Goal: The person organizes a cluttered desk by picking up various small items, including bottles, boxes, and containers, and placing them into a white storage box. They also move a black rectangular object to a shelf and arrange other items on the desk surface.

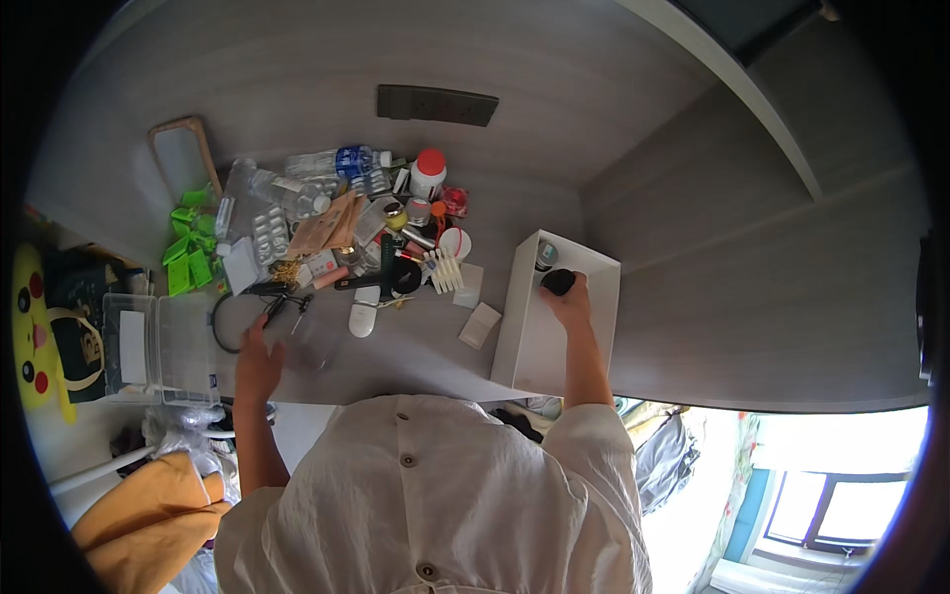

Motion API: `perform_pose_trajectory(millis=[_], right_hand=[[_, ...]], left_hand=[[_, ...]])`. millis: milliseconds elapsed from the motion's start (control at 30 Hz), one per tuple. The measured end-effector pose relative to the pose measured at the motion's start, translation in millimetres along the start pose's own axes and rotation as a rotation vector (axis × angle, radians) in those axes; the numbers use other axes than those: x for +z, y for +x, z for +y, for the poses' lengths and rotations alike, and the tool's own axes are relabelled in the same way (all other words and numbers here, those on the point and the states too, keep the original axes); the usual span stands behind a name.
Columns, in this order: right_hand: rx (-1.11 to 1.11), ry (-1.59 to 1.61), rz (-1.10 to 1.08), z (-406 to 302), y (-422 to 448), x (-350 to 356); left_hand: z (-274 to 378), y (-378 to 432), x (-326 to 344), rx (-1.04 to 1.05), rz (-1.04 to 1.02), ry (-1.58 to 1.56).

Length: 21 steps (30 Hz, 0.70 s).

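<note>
My right hand (570,303) is inside a white open box (531,364), gripping a dark round object (558,281), perhaps a lid or jar. Close behind it, a small jar with a pale lid (547,255) stands in the box's far left corner. My left hand (257,365) hovers low over the desk on the left with its fingers apart. Its fingertips are at a black coiled cable (223,327); whether they touch it I cannot tell. A clear, barely visible item (315,341) lies to the right of that hand.
Bottles (319,163), blister packs (271,234), brown paper packets (326,226) and a red-capped jar (428,174) crowd the desk. Green plastic pieces (189,260) and an open clear case (182,349) lie left. A white device (363,312) and two flat packets (480,325) lie nearer me.
</note>
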State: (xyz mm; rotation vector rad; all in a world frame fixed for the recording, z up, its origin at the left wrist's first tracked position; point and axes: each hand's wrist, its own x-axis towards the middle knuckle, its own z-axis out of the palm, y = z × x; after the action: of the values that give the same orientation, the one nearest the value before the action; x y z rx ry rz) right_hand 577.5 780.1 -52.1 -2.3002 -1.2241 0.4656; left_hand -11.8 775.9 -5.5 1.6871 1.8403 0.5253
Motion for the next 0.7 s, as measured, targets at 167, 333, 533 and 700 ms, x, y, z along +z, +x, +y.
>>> perform_pose_trajectory(millis=[167,333,533,700], right_hand=[[-0.099,0.162,0.133,24,12,23],[-0.247,-0.118,0.295,-13,-20,6],[-0.097,-0.174,-0.225,-105,-96,-6],[-0.154,-0.225,-0.202,-91,-108,18]], left_hand=[[47,-2,-15,0.222,0.039,-0.098],[72,-4,7,0.463,-0.009,-0.054],[133,12,64,0.642,-0.377,-0.169],[160,14,169,0.859,-0.513,-0.054]])
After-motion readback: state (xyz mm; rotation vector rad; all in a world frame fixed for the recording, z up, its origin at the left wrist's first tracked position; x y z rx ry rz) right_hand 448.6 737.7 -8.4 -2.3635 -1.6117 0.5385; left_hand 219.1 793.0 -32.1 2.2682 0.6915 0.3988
